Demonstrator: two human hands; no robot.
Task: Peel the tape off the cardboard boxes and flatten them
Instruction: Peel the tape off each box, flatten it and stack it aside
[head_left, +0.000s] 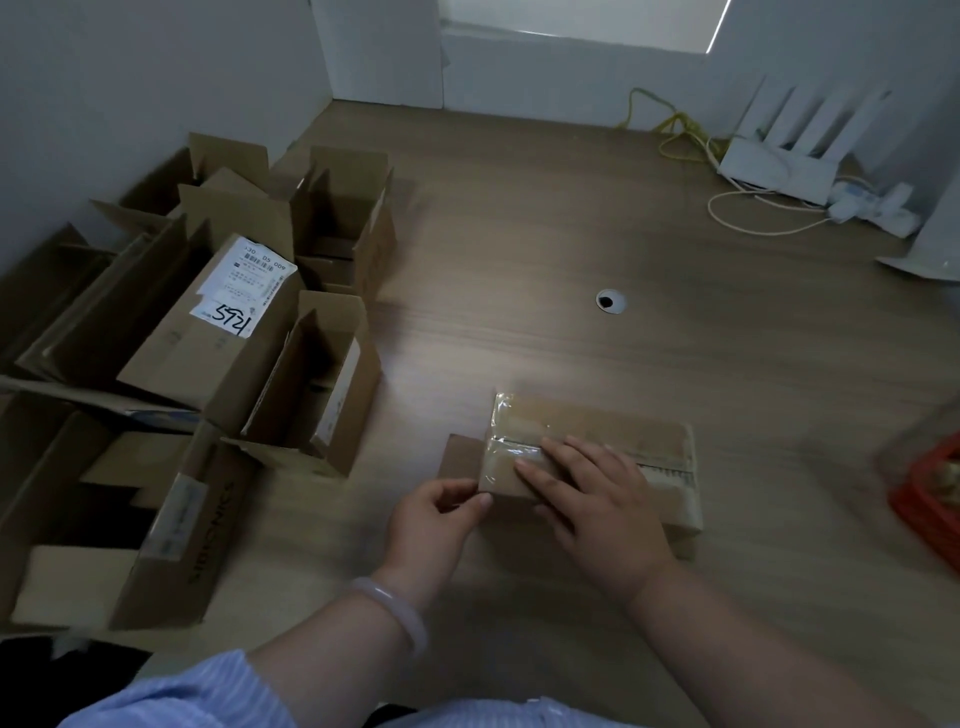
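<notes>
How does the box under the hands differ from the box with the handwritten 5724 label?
The box under the hands is closed, with clear tape along its seam; the labelled box lies tilted among the open boxes at the left. The first bears no visible label and sits alone mid-table; the second carries a white shipping label. Both are brown cardboard.

The person wears a light blue shirt (208, 696) with fine pale stripes, its sleeves pushed up so both forearms are bare. A smooth, pale, translucent bangle (395, 608), jade-like in look, circles the wrist of the left hand (431, 525). The right hand (597, 499) and its wrist carry no jewellery. The fingernails are short and unpainted.
</notes>
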